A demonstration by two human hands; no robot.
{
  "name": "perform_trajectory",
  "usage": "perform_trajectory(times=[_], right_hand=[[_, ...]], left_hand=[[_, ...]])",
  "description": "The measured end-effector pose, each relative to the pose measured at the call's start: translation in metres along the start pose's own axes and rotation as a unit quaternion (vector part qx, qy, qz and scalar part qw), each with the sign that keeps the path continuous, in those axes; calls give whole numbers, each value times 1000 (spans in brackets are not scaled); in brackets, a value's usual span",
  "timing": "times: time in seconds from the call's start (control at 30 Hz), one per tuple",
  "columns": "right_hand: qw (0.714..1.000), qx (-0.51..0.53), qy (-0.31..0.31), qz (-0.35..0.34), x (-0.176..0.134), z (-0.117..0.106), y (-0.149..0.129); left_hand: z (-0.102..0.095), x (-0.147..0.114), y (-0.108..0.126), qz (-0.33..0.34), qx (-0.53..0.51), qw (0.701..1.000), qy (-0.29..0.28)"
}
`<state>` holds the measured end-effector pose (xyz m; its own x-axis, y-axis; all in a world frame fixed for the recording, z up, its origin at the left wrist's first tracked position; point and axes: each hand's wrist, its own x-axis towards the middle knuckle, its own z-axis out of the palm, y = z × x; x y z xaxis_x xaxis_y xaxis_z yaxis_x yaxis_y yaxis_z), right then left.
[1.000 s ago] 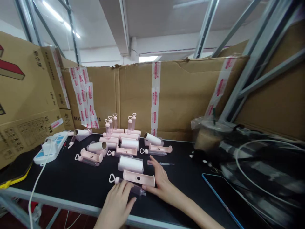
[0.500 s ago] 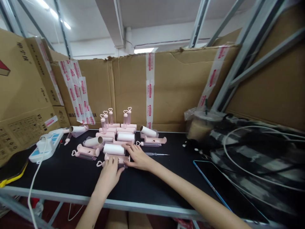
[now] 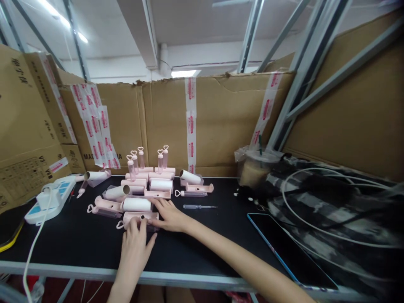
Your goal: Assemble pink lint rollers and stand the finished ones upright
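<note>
My left hand (image 3: 136, 244) lies over the near pink half-round holder (image 3: 134, 217), fingertips on it and thumb apart. A clear plastic part and a pink heart-shaped ring (image 3: 120, 225) show at this holder. My right hand (image 3: 170, 215) has its fingers spread, thumb at the holder's right end and index finger at the right end of a white paper roll (image 3: 136, 205). The roll lies just behind the holder. Left of it are another pink holder (image 3: 108, 204) and a tilted roll with an open cardboard core (image 3: 116, 192). Farther back lies another white roll (image 3: 161, 185).
Several pink handles with heart rings (image 3: 141, 158) stand upright at the back. A screwdriver (image 3: 199, 206) lies right of my hand. A tablet-like device (image 3: 290, 248), a drink cup (image 3: 257, 168) and cables are at right. A power strip (image 3: 50, 200) is at left.
The near holder and white roll have shifted slightly left, closer to the holder on the left. Both hands have moved left with them. The camera view has turned a little.
</note>
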<state>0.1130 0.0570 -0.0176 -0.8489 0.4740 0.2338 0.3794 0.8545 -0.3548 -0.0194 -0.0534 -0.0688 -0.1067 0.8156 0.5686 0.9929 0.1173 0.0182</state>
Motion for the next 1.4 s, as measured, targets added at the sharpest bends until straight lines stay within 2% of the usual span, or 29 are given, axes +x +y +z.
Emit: perform_trajectory(times=[0.1,0.2,0.3,0.37,0.43,0.57,0.7,0.9,1.0,1.1,1.17,1.3,1.4], right_hand=[[1000,9,6,16,0,0,-4],[997,-16,56,41,5,-18,6],[988,-62,103,96,24,-51,34],[981,-82,110,135,45,-70,56],[975,-99,103,168,67,-79,74],[968,-111,80,209,103,-70,91],[969,-102,55,218,117,-58,99],[978,-70,2,197,122,-63,110],[981,-65,7,182,122,-61,110],[983,-66,39,166,119,-60,105],[983,-69,72,156,115,-67,100],[976,-72,158,129,95,-101,86],[976,-61,182,103,63,-124,68]], left_hand=[[-2,-4,4,-43,10,999,16],[-2,-5,4,-55,-5,998,27],[0,-4,3,-41,-37,998,38],[4,-1,3,-34,-49,997,45],[9,3,3,-44,-48,997,49],[17,7,2,-44,-53,996,65],[10,0,4,-52,-91,989,105],[7,-9,1,-27,-130,980,147],[10,-10,-1,-10,-135,980,146],[12,-11,-2,-6,-129,981,146],[13,-13,-1,-20,-116,983,140],[12,-13,2,-80,-91,987,101],[9,-6,2,-92,-75,991,67]])
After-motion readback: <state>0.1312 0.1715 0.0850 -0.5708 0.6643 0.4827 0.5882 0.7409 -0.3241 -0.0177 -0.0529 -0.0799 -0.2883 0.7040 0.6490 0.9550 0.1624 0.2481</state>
